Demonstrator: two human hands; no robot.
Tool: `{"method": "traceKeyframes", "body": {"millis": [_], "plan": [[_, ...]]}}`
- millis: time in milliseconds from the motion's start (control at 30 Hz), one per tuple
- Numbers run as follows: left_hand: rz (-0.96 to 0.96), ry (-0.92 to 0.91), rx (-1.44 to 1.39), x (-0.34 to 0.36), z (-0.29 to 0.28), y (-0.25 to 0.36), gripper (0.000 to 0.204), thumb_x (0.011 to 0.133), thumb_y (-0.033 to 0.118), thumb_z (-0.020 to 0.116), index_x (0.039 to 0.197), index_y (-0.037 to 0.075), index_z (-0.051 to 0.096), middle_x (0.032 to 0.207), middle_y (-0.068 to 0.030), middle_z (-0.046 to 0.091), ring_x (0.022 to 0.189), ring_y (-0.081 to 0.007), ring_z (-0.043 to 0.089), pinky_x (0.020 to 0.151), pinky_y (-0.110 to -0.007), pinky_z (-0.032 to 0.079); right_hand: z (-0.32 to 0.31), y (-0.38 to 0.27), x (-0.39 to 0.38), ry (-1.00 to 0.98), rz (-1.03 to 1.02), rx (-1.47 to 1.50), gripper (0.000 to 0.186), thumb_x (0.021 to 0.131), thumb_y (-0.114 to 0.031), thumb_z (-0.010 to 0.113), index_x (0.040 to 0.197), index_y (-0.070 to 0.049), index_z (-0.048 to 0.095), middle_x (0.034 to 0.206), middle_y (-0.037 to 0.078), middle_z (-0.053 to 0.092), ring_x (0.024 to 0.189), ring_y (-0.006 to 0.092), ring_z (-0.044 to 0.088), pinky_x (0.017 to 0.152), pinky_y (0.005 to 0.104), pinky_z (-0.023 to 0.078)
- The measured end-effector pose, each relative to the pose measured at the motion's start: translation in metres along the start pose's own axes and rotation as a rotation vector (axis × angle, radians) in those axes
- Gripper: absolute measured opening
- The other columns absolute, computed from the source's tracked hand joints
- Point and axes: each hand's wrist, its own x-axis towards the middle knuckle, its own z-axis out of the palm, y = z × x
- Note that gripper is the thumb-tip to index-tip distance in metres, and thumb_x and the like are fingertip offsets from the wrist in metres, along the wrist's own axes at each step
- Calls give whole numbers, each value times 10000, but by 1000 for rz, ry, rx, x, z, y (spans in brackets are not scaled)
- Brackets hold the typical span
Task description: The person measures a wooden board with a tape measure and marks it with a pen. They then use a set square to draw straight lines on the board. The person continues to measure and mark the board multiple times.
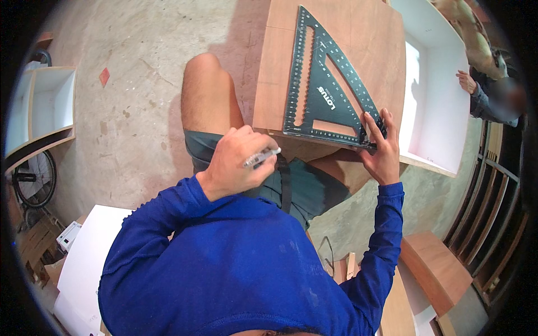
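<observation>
My left hand (235, 162) is closed around a whitish pen (262, 157), held above my lap just short of the board's near edge. A dark triangular speed square (322, 84) with pale markings and cut-out slots lies flat on a brown plywood surface (367, 39). Its near side runs close to the board's front edge. My right hand (382, 148) grips the square's near right corner, fingers on top, with the thumb partly hidden at the edge.
An open box with white inner walls (443, 101) adjoins the plywood on the right. Beyond it is another person's hand (466, 82). A white cabinet (53, 103) and a bicycle wheel (35, 179) stand at the left. A brown wooden box (437, 271) sits at the lower right.
</observation>
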Motion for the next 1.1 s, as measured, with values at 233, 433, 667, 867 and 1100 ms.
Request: {"method": "traceKeyframes", "body": {"millis": [233,433,667,867,1100], "plan": [[-97,124,-153,1,-15,1,174,891,99,771,1058,56,751,880,-98,731,790,-276,674,724,-391,522,16,13,-12,86,-117,3,858,720,-4,871,1509,-249,640,1647,172,434,1530,458,416,1260,562,388],[-217,197,-341,4,-32,-1,186,964,46,729,1139,-16,737,948,-116,742,833,-175,712,737,-305,556,52,22,-34,334,-340,-103,432,777,106,732,1145,-119,748,1210,95,633,1204,345,617,1157,575,483],[-53,463,-387,9,-37,-6,265,1080,103,636,1314,-19,667,1034,-113,765,898,-143,689,816,-316,562,45,-4,-39,475,-215,44,437,816,85,758,1211,-72,659,1071,126,579,1040,350,606,949,479,515],[146,532,-465,26,-33,3,384,1169,308,484,1360,-4,600,1149,-147,747,1006,-165,652,920,-337,530,2,-38,-48,689,36,288,352,1007,-145,740,1295,13,613,1255,152,596,1160,320,622,1057,430,508],[425,249,-357,62,35,49,481,951,169,834,1331,8,586,1360,-198,709,1277,-327,692,1045,-387,550,17,-98,-65,859,134,810,442,1101,-344,658,1304,38,569,1303,112,532,1139,206,628,1033,352,506]]}}
